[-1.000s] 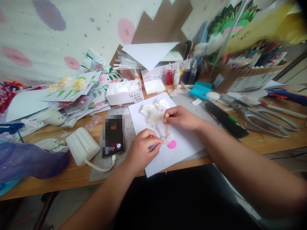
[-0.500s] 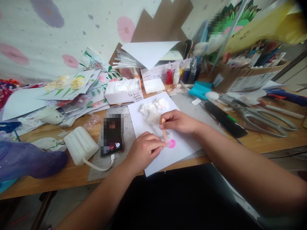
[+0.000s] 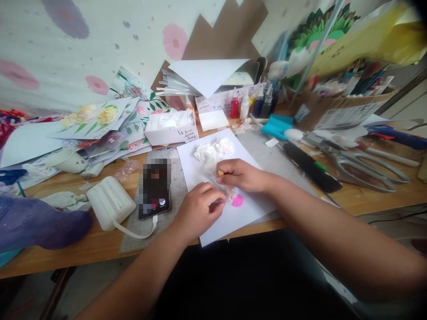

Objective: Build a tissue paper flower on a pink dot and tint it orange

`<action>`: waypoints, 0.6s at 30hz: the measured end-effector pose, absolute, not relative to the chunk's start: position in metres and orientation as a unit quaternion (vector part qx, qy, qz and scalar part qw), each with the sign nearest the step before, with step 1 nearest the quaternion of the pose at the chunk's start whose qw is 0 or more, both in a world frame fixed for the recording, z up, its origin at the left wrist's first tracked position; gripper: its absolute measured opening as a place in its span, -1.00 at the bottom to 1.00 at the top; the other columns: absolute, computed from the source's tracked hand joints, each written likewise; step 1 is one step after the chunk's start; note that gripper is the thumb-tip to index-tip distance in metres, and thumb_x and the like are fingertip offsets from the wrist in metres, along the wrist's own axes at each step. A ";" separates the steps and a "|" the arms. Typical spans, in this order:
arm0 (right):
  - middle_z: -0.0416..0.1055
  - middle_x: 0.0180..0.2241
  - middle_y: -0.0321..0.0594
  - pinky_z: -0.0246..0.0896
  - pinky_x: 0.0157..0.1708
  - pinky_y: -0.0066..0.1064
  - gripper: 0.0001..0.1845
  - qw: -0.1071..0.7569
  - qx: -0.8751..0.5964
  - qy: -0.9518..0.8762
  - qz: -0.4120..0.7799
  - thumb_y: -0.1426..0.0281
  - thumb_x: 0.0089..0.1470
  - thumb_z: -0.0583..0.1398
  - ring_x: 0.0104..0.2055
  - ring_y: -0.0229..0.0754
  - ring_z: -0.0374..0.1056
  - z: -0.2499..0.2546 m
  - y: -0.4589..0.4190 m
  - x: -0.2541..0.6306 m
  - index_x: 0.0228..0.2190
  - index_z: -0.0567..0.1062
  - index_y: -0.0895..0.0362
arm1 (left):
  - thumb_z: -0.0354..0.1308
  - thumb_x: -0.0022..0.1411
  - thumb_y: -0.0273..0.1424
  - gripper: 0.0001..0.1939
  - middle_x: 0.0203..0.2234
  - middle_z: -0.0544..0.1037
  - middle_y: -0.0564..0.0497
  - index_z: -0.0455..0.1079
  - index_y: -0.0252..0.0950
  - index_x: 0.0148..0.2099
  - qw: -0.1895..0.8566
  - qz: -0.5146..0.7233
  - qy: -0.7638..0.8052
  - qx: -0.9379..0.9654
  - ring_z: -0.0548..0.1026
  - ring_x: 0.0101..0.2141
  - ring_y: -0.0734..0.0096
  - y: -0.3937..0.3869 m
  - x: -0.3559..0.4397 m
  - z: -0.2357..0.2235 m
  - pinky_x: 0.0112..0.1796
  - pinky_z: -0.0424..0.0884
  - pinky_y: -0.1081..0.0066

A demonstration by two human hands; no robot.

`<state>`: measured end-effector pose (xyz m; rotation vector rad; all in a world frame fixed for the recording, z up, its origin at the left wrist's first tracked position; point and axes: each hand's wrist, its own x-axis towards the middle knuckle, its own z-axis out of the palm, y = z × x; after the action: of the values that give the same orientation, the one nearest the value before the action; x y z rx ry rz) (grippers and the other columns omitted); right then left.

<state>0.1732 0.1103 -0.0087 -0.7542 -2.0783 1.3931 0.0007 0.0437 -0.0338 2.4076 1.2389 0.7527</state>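
My right hand point(image 3: 240, 174) is closed round a flat wooden stick point(image 3: 228, 191), tilted with its lower end beside my left fingertips. Between thumb and forefinger, my left hand point(image 3: 198, 210) pinches a thin, translucent whitish piece point(image 3: 227, 200), partly hidden by the fingers. Just right of it is a bright pink round spot point(image 3: 237, 201) on a white sheet of paper point(image 3: 213, 231). A crumpled white tissue-like heap point(image 3: 215, 150) rests farther up that sheet, partly behind my right hand.
Left of the sheet lie a phone point(image 3: 155, 184) and a white power bank point(image 3: 111, 203) joined by a cable. A tissue-filled box point(image 3: 171, 128) and paint bottles point(image 3: 234, 104) stand behind. At right are a black bar point(image 3: 310, 166) and large scissors point(image 3: 363, 166).
My right hand has moved slightly left and down, and the stick leans over more. The translucent piece has shifted across the pink spot and back off it with my left hand.
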 end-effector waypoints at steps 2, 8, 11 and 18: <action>0.19 -0.66 -0.41 -0.03 -0.42 -0.42 -0.76 0.276 -0.284 -0.765 0.508 0.47 -0.07 0.15 -0.51 -0.31 0.10 -0.011 0.110 0.171 -0.67 0.23 0.11 | 0.09 0.10 -0.55 -0.86 -0.40 0.45 0.01 0.42 -0.23 -0.33 0.172 0.269 0.438 0.840 0.41 -0.34 0.39 0.044 0.000 -0.034 -0.30 0.37 0.38; 0.10 -0.65 -0.43 -0.06 -0.49 -0.44 -0.76 0.370 -0.325 -0.693 0.527 0.37 -0.06 0.13 -0.55 -0.34 0.04 -0.014 0.119 0.176 -0.67 0.23 0.11 | 0.04 0.15 -0.55 -0.87 -0.43 0.43 0.02 0.37 -0.24 -0.33 0.162 0.322 0.477 0.802 0.41 -0.37 0.42 0.043 -0.007 -0.027 -0.33 0.36 0.41; 0.09 -0.65 -0.42 -0.07 -0.51 -0.44 -0.76 0.444 -0.355 -0.635 0.523 0.37 -0.04 0.11 -0.57 -0.34 0.02 -0.013 0.125 0.182 -0.66 0.23 0.11 | 0.07 0.15 -0.52 -0.86 -0.38 0.43 -0.03 0.42 -0.24 -0.26 0.110 0.325 0.428 0.836 0.40 -0.31 0.36 0.037 -0.006 -0.019 -0.27 0.35 0.35; 0.12 -0.69 -0.42 -0.10 -0.53 -0.43 -0.77 0.498 -0.369 -0.573 0.536 0.36 -0.06 0.16 -0.60 -0.35 0.04 -0.015 0.126 0.185 -0.67 0.33 0.12 | 0.03 0.18 -0.47 -0.79 -0.32 0.44 -0.04 0.48 -0.21 -0.22 0.042 0.217 0.442 0.869 0.37 -0.26 0.32 0.035 -0.011 -0.015 -0.20 0.32 0.30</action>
<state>0.1846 0.1264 -0.0146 -0.8939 -1.3881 1.2968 -0.0108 0.0346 -0.0146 2.6588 1.3538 0.6639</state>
